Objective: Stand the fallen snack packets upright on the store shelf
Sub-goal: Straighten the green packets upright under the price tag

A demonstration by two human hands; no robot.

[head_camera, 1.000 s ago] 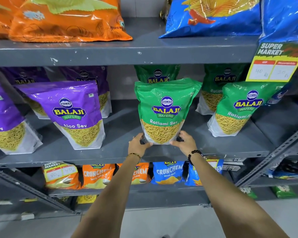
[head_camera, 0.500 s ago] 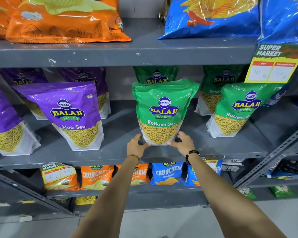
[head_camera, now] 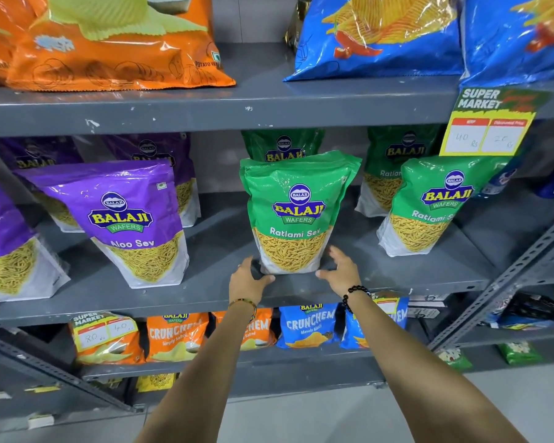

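Note:
A green Ratlami Sev packet (head_camera: 296, 212) stands upright on the grey middle shelf (head_camera: 224, 295), near its front edge. My left hand (head_camera: 249, 280) is at the packet's lower left corner, fingers apart, thumb just below the base. My right hand (head_camera: 340, 272) is at the lower right corner with spread fingers, a small gap to the packet. Neither hand grips it. Another green packet (head_camera: 429, 206) stands to the right, and a purple Aloo Sev packet (head_camera: 131, 222) stands to the left.
More green and purple packets stand behind in the back row. Orange (head_camera: 109, 43) and blue chip bags (head_camera: 378, 36) lie on the upper shelf. A price tag (head_camera: 490, 123) hangs at the right. Crunchem packets (head_camera: 307, 326) fill the lower shelf. Slanted metal braces cross both lower corners.
Both hands held the green packet's bottom corners before. Now they have let go and pulled back slightly with fingers spread, and the packet stands by itself.

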